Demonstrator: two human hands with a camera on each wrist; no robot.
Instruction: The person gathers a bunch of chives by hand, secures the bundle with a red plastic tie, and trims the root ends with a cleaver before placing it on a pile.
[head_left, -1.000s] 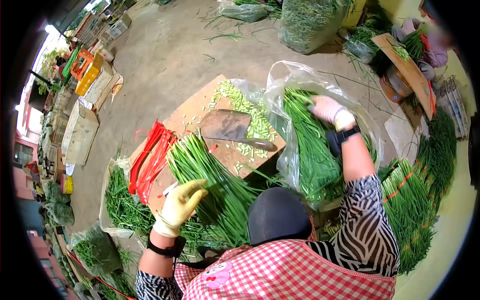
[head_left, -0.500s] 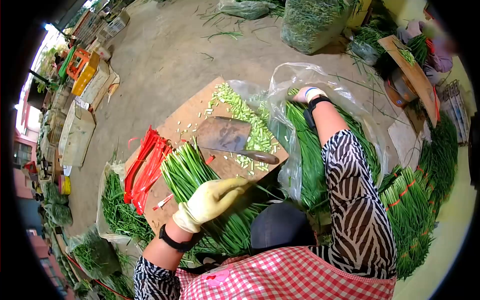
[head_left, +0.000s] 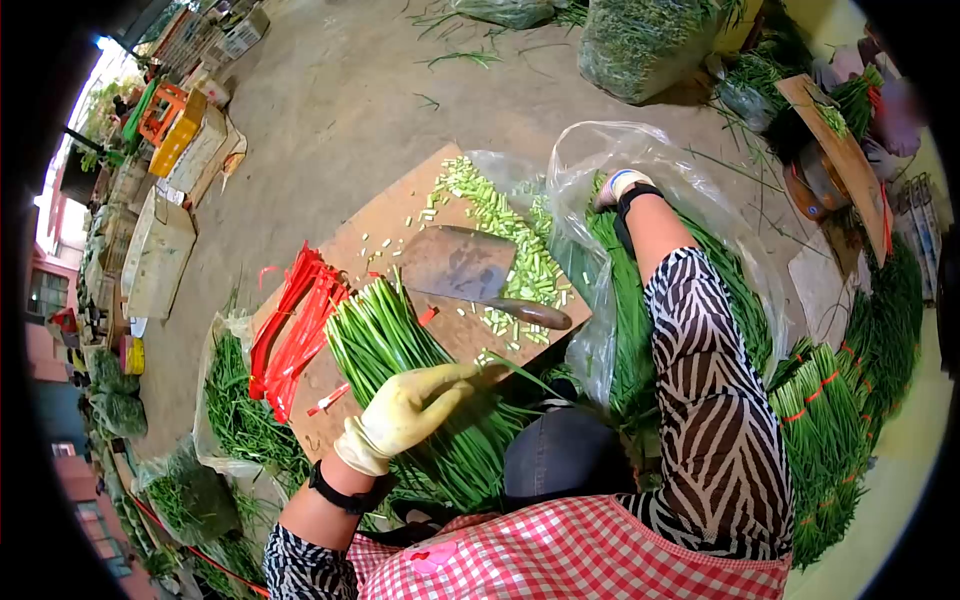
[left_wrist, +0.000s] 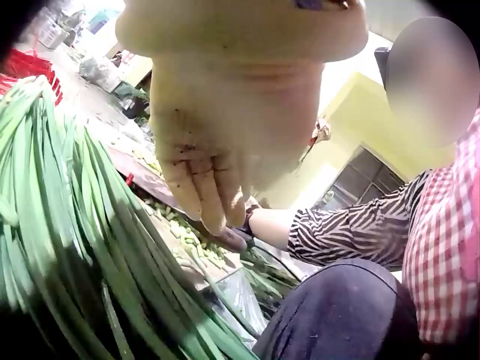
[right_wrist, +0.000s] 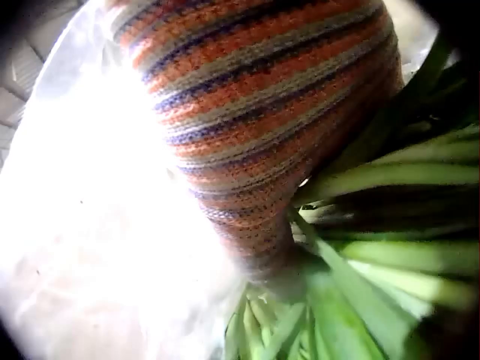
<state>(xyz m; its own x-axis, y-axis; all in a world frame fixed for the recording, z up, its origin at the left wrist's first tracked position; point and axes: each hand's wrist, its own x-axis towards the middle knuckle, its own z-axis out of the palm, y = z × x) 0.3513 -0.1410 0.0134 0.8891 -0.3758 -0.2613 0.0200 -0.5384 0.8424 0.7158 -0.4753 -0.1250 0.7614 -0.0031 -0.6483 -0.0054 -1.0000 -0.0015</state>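
My left hand (head_left: 410,410), in a cream glove, hovers over a thick bundle of chives (head_left: 380,325), straight fingers reaching right. In the left wrist view its palm and fingers (left_wrist: 202,187) show no thing held. My right hand (head_left: 615,188), in a striped knit glove, reaches to the far end of loose chives (head_left: 628,320) inside a clear plastic bag (head_left: 570,160). From the right wrist, the striped glove (right_wrist: 262,127) points down among the stalks along the bag's wall; its fingertips are hidden, so I cannot tell whether they grip.
A wooden board (head_left: 365,225) bears the bundle, a cleaver (head_left: 455,262), chopped pale stems (head_left: 500,225) and red ties (head_left: 300,330). Tied chives (head_left: 810,400) stand on the right. Bagged greens (head_left: 235,410) lie on the left. A full bag (head_left: 645,50) stands at the back.
My left hand swung right from the bundle's left side to over it. My right hand reached farther to the far end of the bagged chives. The cleaver stayed in place.
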